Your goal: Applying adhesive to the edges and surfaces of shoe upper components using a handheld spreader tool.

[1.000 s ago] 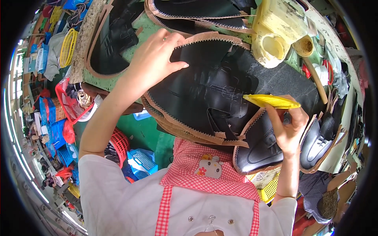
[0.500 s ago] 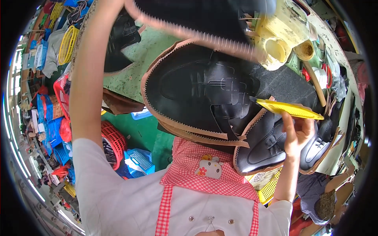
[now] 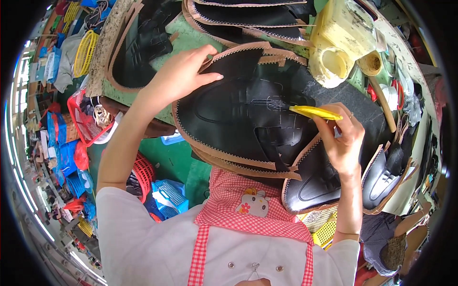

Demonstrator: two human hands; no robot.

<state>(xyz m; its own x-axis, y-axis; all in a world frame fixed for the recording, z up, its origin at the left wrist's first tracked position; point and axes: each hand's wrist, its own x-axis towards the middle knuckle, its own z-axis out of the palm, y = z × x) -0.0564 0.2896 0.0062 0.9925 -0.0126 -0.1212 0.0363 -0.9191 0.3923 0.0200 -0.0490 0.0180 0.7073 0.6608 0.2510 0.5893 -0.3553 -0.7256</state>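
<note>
A black leather shoe upper (image 3: 217, 114), its brown edge zigzag-stitched, lies flat on a stack of similar pieces in front of me. My left hand (image 3: 186, 71) is at its upper left edge, thumb over the leather and fingers apart, with nothing in it. My right hand (image 3: 341, 136) grips a slim yellow-handled tool (image 3: 317, 113) whose tip points left, over the cut-out straps of the upper; its exact kind is unclear. Below that hand rests a shinier black shoe upper (image 3: 315, 186). Another shiny upper (image 3: 381, 178) sits farther right.
More black uppers (image 3: 243, 16) lie along the table's far side, with others (image 3: 138, 52) at far left. A glue-stained yellowish plastic jug (image 3: 346, 38) stands upper right beside a wooden handle (image 3: 381, 102). Red baskets (image 3: 140, 176) and a blue basket (image 3: 169, 195) are at lower left.
An upper that was swinging across the top has gone to the far pile. My left hand has come back down to the front upper; my right hand moved the yellow-handled tool left.
</note>
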